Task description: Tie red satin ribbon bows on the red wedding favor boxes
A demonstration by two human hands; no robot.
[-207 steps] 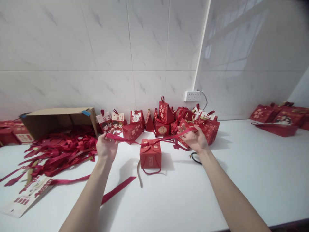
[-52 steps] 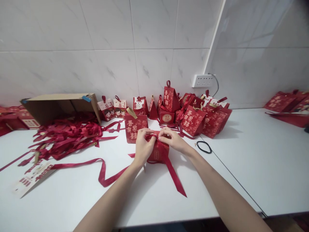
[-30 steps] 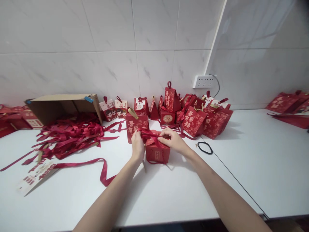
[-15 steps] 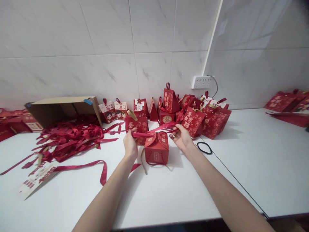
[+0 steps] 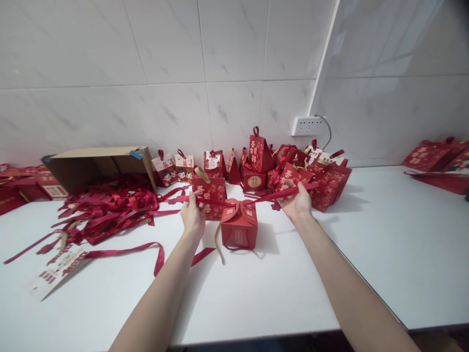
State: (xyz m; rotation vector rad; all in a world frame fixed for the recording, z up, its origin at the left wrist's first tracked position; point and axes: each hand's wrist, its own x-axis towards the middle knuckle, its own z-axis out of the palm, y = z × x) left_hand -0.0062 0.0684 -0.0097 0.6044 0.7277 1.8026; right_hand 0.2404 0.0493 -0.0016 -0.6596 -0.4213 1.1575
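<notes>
A small red gift box (image 5: 239, 233) with rounded top flaps stands on the white table. A red ribbon (image 5: 269, 196) runs out to both sides from the top of this box. Left of the box, my left hand (image 5: 193, 215) pinches one end of the ribbon. My right hand (image 5: 297, 201) grips the other end, to the right and slightly above the box. Close behind the box stands a red patterned box (image 5: 209, 189) with a gold loop. A thin gold ribbon (image 5: 218, 244) lies against the box's left side.
At the left, an open cardboard box (image 5: 98, 152) lies on its side with a heap of red ribbons (image 5: 110, 212) spilling out. A white printed card (image 5: 60, 274) lies in front. Several red gift boxes (image 5: 261, 151) line the wall beneath a power strip (image 5: 307, 125).
My hands have moved apart, the right one farther to the right. The ribbon between them is now drawn straighter and lower onto the box top.
</notes>
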